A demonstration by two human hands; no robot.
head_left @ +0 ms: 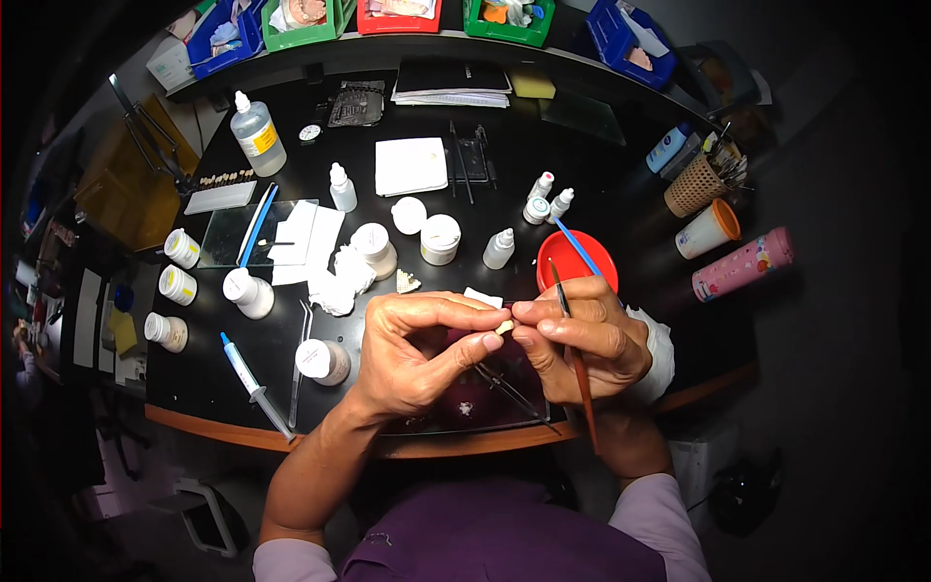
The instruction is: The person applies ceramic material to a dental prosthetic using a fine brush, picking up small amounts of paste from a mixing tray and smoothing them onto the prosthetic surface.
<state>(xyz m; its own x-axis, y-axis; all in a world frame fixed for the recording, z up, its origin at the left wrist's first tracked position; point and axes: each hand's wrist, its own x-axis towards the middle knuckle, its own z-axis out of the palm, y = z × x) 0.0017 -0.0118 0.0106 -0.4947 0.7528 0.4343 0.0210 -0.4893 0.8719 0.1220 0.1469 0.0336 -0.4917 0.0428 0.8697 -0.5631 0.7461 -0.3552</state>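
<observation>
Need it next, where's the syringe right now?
Head view: the syringe lies on the person's left, near the desk's front edge, beside a small white jar and tweezers.

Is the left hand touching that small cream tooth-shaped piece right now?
Touching. The head view shows the left hand and right hand pinching the small cream piece between their fingertips, with no gap visible.

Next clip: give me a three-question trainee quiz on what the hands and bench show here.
1. True or false: the right hand holds two brushes.
2. What do both hands pinch between their fingertips?
3. The syringe lies: A) left of the left hand, B) inside the red dish, C) on the glass slab.

Key: 1. True: a brown brush and a blue brush. 2. A small tooth-coloured piece. 3. A.
</observation>
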